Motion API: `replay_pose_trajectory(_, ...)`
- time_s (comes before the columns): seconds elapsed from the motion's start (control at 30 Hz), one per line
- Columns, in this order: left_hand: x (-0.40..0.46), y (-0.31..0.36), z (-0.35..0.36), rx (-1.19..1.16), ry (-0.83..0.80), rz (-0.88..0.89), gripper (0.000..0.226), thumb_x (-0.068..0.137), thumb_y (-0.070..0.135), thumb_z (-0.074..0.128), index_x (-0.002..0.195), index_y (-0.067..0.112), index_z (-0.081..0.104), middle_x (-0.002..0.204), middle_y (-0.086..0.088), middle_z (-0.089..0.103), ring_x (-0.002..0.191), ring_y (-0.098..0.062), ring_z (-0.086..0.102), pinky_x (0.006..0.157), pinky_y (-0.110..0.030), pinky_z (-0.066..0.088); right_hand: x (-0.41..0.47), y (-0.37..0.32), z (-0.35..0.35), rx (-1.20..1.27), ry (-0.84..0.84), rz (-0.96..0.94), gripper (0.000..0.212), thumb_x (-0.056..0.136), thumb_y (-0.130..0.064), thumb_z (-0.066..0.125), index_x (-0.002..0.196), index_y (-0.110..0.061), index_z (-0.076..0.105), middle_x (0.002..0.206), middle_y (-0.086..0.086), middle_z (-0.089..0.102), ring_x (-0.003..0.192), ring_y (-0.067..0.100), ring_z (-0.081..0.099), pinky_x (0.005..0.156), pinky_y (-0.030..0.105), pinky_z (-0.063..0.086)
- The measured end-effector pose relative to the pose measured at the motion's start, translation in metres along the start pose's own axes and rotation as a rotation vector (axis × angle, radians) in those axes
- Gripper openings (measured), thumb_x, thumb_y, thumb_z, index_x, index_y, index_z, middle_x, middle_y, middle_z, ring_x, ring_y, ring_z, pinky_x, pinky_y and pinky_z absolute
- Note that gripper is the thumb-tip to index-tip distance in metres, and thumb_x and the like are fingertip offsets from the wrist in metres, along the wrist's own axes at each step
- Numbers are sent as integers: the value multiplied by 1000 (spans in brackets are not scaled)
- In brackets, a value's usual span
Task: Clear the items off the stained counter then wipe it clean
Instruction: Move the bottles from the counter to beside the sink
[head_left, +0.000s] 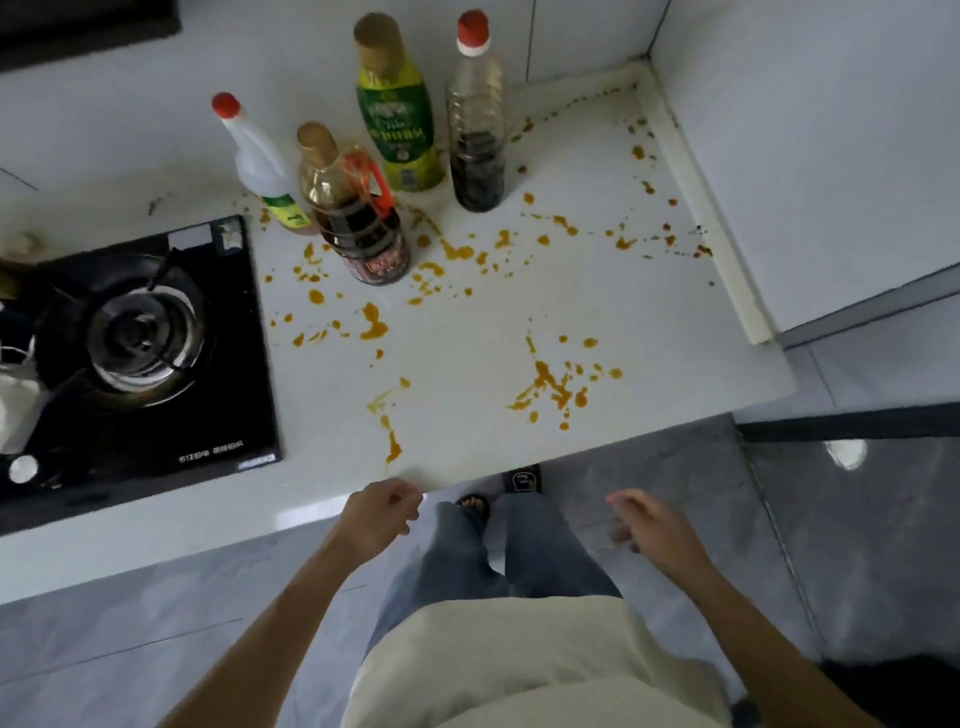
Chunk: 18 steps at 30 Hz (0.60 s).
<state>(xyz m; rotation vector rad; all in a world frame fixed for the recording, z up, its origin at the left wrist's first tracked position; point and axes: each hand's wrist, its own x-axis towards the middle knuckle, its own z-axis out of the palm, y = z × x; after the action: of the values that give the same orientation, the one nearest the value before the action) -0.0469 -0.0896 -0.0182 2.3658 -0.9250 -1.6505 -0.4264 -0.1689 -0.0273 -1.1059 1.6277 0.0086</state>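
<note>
A white counter (649, 322) is spattered with orange-brown stains (550, 384). At its back stand a white red-capped bottle (257, 161), a dark sauce bottle with an orange handle (358, 223), a tall green-labelled bottle (397, 114) and a clear red-capped bottle of dark liquid (477, 124). My left hand (382, 512) hovers at the counter's front edge, fingers loosely curled, holding nothing. My right hand (649, 525) hangs in front of the counter above the floor, fingers loosely apart and empty. Both hands are far from the bottles.
A black gas hob with a burner (135, 338) lies on the left of the counter. White tiled walls (810, 156) close the back and right side. Grey floor tiles (857, 545) lie below, with my legs and sandals in front.
</note>
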Motion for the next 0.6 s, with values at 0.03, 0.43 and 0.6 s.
replay_pose_trajectory(0.03, 1, 8, -3, -51, 21, 10, 19, 97, 29, 59, 87, 31, 74, 80, 12, 78, 67, -8, 74, 68, -25, 52, 11, -22, -7, -23, -22, -58, 16, 103, -35, 55, 103, -29, 69, 93, -6, 76, 77, 9, 74, 75, 32, 58)
replay_pose_trajectory(0.43, 66, 125, -116, -532, 483, 166, 61, 82, 49, 84, 133, 29, 58, 126, 5, 69, 103, -16, 73, 82, -36, 61, 123, -267, -17, 94, -73, -415, 35, 92, -38, 68, 125, -31, 61, 116, -5, 71, 97, 8, 72, 80, 30, 59)
replay_pose_trajectory(0.6, 105, 165, -150, -525, 656, 244, 111, 66, 61, 91, 157, 31, 34, 151, 2, 52, 135, -17, 54, 100, -35, 53, 180, -343, 5, 121, 28, -499, 83, 83, -43, 78, 151, -26, 34, 151, -1, 46, 127, 16, 56, 105, 45, 51)
